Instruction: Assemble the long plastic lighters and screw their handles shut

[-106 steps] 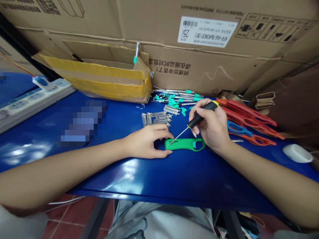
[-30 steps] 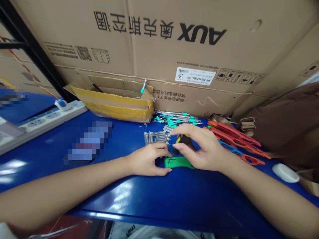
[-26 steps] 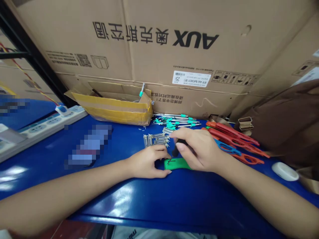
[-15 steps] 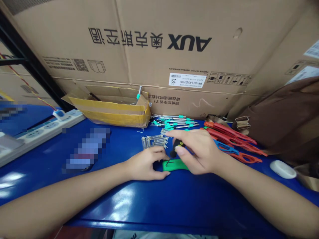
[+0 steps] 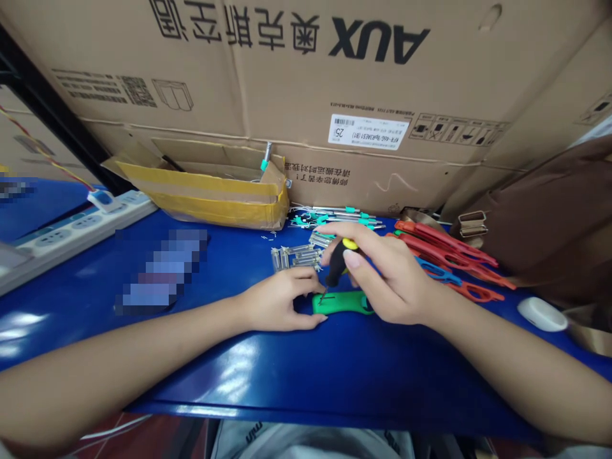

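one screwdriver (image 5: 337, 261), upside-down "aux" lettering (image 5: 375, 40) behind

Forearms (image 5: 157, 357) slant inward — left hand (image 5: 282, 301) low and arched, right hand (image 5: 389, 274) slightly higher, curled

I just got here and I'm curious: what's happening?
The left hand holds one end of a green plastic piece on the blue table. The right hand holds a black-and-yellow screwdriver, tip down at that end. Clear little parts lie just beyond the left hand, red pieces off to the right.
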A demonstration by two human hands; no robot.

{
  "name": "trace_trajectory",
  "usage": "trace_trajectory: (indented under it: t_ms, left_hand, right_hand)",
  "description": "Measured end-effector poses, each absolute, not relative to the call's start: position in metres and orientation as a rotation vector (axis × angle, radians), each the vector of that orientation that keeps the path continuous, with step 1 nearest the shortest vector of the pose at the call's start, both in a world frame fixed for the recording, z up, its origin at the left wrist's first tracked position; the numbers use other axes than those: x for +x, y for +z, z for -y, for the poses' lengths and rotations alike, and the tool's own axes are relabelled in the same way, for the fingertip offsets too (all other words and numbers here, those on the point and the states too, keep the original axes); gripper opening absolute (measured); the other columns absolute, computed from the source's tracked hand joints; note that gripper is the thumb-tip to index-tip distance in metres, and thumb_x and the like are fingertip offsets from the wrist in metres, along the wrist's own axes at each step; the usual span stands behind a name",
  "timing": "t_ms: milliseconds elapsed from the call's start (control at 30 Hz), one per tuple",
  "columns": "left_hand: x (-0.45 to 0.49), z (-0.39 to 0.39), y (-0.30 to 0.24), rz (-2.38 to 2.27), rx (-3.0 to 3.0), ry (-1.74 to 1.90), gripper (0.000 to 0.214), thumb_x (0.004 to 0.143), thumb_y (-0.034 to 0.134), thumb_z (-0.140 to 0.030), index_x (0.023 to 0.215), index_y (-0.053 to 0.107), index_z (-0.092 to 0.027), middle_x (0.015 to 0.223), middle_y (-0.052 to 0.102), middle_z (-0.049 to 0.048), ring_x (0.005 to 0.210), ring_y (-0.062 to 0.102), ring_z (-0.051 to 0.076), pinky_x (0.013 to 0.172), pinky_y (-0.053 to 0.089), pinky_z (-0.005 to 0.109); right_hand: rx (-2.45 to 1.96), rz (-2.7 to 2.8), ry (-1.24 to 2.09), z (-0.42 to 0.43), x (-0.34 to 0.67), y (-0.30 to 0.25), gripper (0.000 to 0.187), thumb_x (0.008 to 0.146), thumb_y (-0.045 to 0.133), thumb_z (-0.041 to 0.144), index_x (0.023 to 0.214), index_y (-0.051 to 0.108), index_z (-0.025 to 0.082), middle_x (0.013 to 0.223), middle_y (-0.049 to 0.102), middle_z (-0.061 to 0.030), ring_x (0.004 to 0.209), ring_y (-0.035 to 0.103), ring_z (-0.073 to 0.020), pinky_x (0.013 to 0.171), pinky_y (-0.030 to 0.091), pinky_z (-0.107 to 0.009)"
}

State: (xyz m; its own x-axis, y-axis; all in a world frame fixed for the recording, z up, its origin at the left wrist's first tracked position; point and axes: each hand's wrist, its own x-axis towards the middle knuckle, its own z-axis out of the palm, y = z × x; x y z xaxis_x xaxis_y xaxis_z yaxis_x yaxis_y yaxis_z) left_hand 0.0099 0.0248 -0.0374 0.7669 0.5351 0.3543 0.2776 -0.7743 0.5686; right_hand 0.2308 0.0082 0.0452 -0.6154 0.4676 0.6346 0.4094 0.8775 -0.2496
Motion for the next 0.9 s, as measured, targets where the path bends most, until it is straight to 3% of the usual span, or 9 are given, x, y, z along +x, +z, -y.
trace_trajectory:
  t_ms: [133, 200, 333, 400, 567, 667, 767, 833, 900]
  left_hand:
    - [0.009, -0.025, -0.040, -0.606, 2.476, 0.734, 0.030, 0.086, 0.076, -0.037, 0.107, 0.072, -0.016, 0.098, 0.070, 0.0072, 0.092, 0.067, 0.021, 0.085, 0.055, 0.033]
    - [0.009, -0.025, -0.040, -0.606, 2.479, 0.730, 0.030, 0.086, 0.075, -0.038, 0.107, 0.071, -0.016, 0.098, 0.070, 0.0071, 0.092, 0.067, 0.021, 0.084, 0.055, 0.032]
    - [0.009, -0.026, -0.040, -0.605, 2.476, 0.706, 0.031, 0.087, 0.075, -0.037, 0.107, 0.071, -0.015, 0.097, 0.068, 0.0072, 0.089, 0.066, 0.020, 0.082, 0.055, 0.032]
    - [0.009, -0.026, -0.040, -0.596, 2.474, 0.723, 0.031, 0.086, 0.076, -0.037, 0.107, 0.071, -0.014, 0.098, 0.068, 0.0075, 0.091, 0.066, 0.021, 0.084, 0.055, 0.033]
    - [0.010, -0.026, -0.040, -0.589, 2.457, 0.709, 0.031, 0.088, 0.074, -0.037, 0.111, 0.071, -0.018, 0.102, 0.069, 0.0074, 0.096, 0.066, 0.022, 0.091, 0.055, 0.036]
    - [0.009, -0.027, -0.040, -0.589, 2.448, 0.702, 0.031, 0.088, 0.073, -0.038, 0.110, 0.071, -0.016, 0.102, 0.069, 0.0079, 0.096, 0.066, 0.022, 0.090, 0.056, 0.036]
    - [0.009, -0.027, -0.041, -0.590, 2.451, 0.720, 0.032, 0.087, 0.074, -0.039, 0.109, 0.071, -0.015, 0.102, 0.069, 0.0085, 0.095, 0.067, 0.022, 0.088, 0.056, 0.035]
    - [0.009, -0.027, -0.041, -0.580, 2.457, 0.727, 0.032, 0.087, 0.075, -0.037, 0.110, 0.071, -0.015, 0.104, 0.069, 0.0090, 0.097, 0.067, 0.022, 0.089, 0.056, 0.035]
    - [0.009, -0.027, -0.041, -0.565, 2.471, 0.730, 0.031, 0.088, 0.074, -0.036, 0.110, 0.071, -0.014, 0.103, 0.070, 0.0091, 0.097, 0.067, 0.022, 0.089, 0.055, 0.035]
  right_hand:
    - [-0.667, 2.246, -0.156, -0.012, 0.232, 0.044, 0.017, 0.098, 0.061, 0.033, 0.108, 0.067, 0.020, 0.091, 0.078, -0.0035, 0.072, 0.072, -0.0150, 0.068, 0.053, -0.025]
    - [-0.659, 2.228, -0.213, -0.014, 0.233, 0.045, 0.019, 0.098, 0.062, 0.037, 0.102, 0.069, 0.020, 0.084, 0.078, -0.0030, 0.071, 0.072, -0.0164, 0.068, 0.053, -0.026]
    - [-0.559, 2.394, 0.047, -0.014, 0.237, 0.051, 0.037, 0.102, 0.040, 0.020, 0.133, 0.060, 0.017, 0.120, 0.074, -0.0104, 0.108, 0.070, -0.0201, 0.089, 0.056, -0.032]
    - [-0.507, 2.450, 0.165, -0.013, 0.237, 0.052, 0.042, 0.101, 0.040, 0.016, 0.140, 0.055, 0.019, 0.123, 0.071, -0.0094, 0.110, 0.068, -0.0181, 0.089, 0.055, -0.031]
    - [-0.509, 2.375, -0.281, -0.011, 0.236, 0.048, 0.022, 0.097, 0.063, 0.035, 0.114, 0.067, 0.022, 0.084, 0.073, -0.0017, 0.068, 0.066, -0.0149, 0.062, 0.050, -0.027]
    - [-0.532, 2.428, -0.216, -0.010, 0.237, 0.051, 0.033, 0.101, 0.050, 0.028, 0.131, 0.062, 0.022, 0.109, 0.076, -0.0064, 0.092, 0.072, -0.0193, 0.076, 0.057, -0.031]
    - [-0.538, 2.486, 0.149, -0.010, 0.238, 0.057, 0.048, 0.101, 0.039, 0.017, 0.147, 0.049, 0.023, 0.139, 0.065, -0.0073, 0.125, 0.063, -0.0212, 0.102, 0.054, -0.038]
    - [-0.575, 2.449, 0.186, -0.011, 0.237, 0.057, 0.039, 0.101, 0.047, 0.021, 0.139, 0.056, 0.024, 0.129, 0.071, -0.0056, 0.118, 0.067, -0.0203, 0.102, 0.054, -0.036]
    - [-0.618, 2.380, 0.052, -0.011, 0.237, 0.055, 0.023, 0.098, 0.060, 0.028, 0.120, 0.066, 0.022, 0.108, 0.077, -0.0041, 0.099, 0.073, -0.0197, 0.090, 0.058, -0.032]
